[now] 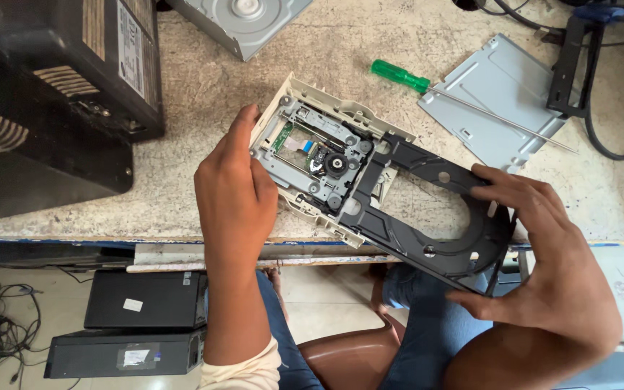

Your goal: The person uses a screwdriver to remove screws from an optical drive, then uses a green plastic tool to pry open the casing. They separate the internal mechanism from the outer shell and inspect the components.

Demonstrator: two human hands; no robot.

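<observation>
One speckled stone worktop (204,108), cluttered.

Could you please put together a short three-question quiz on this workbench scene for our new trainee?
1. True or false: the left hand grips the cream drive frame.
2. Which part does the right hand hold: A) the black disc tray, B) the green-handled screwdriver, C) the grey metal cover?
3. What does the screwdriver's shaft lie across?

Key: 1. True. 2. A. 3. The grey metal cover.
</observation>
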